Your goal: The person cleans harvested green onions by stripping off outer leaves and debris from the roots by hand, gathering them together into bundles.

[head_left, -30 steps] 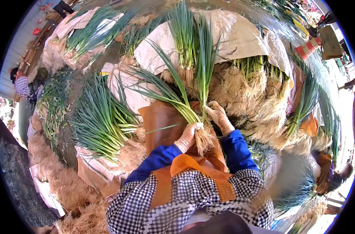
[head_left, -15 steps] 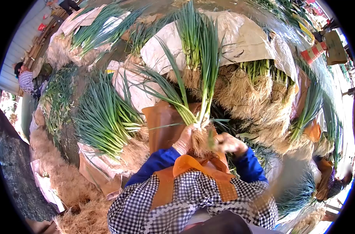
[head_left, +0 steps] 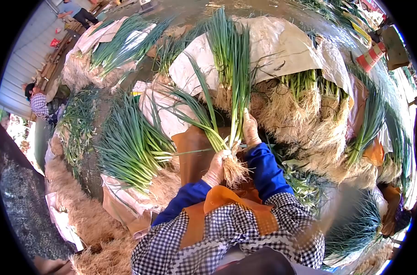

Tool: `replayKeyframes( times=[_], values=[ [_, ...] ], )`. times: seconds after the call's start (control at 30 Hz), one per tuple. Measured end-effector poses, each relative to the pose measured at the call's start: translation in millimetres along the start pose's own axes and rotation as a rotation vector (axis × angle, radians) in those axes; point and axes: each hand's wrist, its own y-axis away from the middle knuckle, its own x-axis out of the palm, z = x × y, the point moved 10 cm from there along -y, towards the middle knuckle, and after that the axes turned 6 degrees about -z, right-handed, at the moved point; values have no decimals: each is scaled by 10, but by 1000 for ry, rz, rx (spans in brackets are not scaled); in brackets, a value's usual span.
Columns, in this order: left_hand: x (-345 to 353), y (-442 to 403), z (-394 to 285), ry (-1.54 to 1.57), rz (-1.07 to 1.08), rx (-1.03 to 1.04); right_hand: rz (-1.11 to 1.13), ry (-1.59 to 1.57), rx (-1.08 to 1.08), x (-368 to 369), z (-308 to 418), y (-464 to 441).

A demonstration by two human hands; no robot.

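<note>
A bunch of green onions with pale roots hangs over my lap, its leaves fanning up in two groups. My left hand is closed round the stems just above the roots. Higher up on the right, my right hand touches the upright stems, its fingers pointing up along them; whether it grips them is hard to tell. Beneath the bunch lies a brown apron. A separate bunch rests just ahead on a pale sheet.
A large onion pile lies to the left, and rooted bunches lie under the sheet at the right. One person crouches at the far left; another is at the top left. A red-and-white container is at the upper right.
My right hand dropped away to the right of the roots, then came back up beside the stems. My left hand kept its hold. The view has shifted slightly.
</note>
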Motion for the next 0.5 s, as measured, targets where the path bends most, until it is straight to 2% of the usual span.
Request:
replayKeyframes(
  times=[0.07,0.17,0.2,0.23,0.3,0.33,0.43,0.5],
  values=[
    [-162,-138,114,21,-24,-14,-267,579,-357,-230,273,-3],
    [-128,-158,176,-31,-47,12,-302,965,-463,-530,246,48],
    [-38,-99,157,-61,-61,30,-408,737,-494,-750,20,-130],
    [11,-73,147,-90,-76,49,-510,793,-606,-741,375,66],
    [-175,-253,269,-81,-62,49,-338,776,-516,-442,955,343],
    [-273,-326,292,-142,-79,77,-219,1011,-539,-299,837,171],
    [-260,-309,208,-171,-78,118,-212,1051,-789,-129,767,71],
    [-189,-255,153,-177,-96,161,-185,1037,-650,-189,676,99]
  ],
)
